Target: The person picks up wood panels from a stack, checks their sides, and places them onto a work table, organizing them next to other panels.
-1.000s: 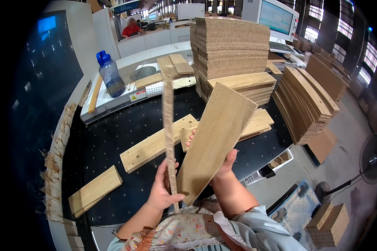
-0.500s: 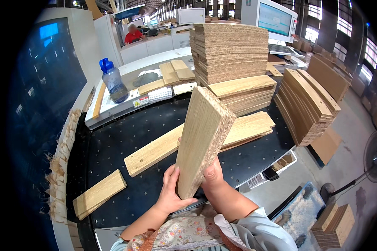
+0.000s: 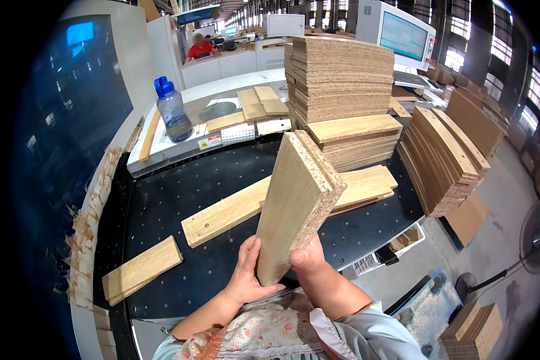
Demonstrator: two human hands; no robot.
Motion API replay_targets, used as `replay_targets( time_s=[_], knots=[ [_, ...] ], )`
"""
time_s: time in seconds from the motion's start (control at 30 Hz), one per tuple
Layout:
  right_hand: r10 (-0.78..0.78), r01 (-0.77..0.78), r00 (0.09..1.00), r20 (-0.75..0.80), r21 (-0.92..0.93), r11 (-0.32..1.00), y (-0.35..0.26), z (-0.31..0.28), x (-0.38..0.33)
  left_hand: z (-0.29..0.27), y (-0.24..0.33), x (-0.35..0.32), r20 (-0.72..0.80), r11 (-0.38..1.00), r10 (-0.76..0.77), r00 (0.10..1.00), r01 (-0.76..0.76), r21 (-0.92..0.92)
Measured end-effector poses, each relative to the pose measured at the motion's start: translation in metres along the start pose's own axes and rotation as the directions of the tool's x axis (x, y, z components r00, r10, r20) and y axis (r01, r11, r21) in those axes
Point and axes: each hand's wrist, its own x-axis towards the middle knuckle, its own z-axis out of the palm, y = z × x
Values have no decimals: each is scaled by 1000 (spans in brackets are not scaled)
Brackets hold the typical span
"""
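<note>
Left hand: the left hand (image 3: 246,279) is wrapped round the near end of the wood-faced board (image 3: 295,204), fingers up its left edge.
Right hand: the right hand (image 3: 306,259) clasps the same end from the right, thumb on the face; both hands grip it.
Board, place: lifted off the black table (image 3: 180,192), right in front of the chest, its far end well above the hands.
Board, axis: long axis runs from the hands up and away, leaning a little right; the raw chipboard end faces up and out.
Board, handling: likely stiff, fairly heavy and top-heavy held this way; the veneered face looks smooth, the chip edges rough and crumbly. A hold on the long edges nearer the middle would steady it.
Beyond the hands: a long plank (image 3: 282,201) lies flat across the table, partly behind the board.
Left of the hands: a short plank (image 3: 141,271) lies near the table's edge.
Far ahead: a tall stack of chipboard panels (image 3: 339,78); to the left, a blue-capped bottle (image 3: 172,111).
Far right: leaning panels (image 3: 447,162).
</note>
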Motion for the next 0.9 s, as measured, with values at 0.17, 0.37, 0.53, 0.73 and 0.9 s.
replay_targets(
  time_s=[0.17,0.37,0.53,0.73,0.9],
  knots=[
    [30,-29,999,-27,42,999,8,18,0,-6,-1,-7,-41,999,22,999,-23,-40],
    [98,-102,992,76,47,994,10,44,11,-14,-1,-28,-127,996,-79,989,75,-38],
    [159,-179,960,230,69,981,12,62,23,-69,19,-35,-187,986,23,982,8,164],
    [196,-236,963,186,220,946,52,66,27,-103,31,-64,-92,929,-275,957,290,231],
    [317,-323,946,66,185,928,68,67,26,-104,29,-61,-65,934,-347,936,351,70]
  ],
)
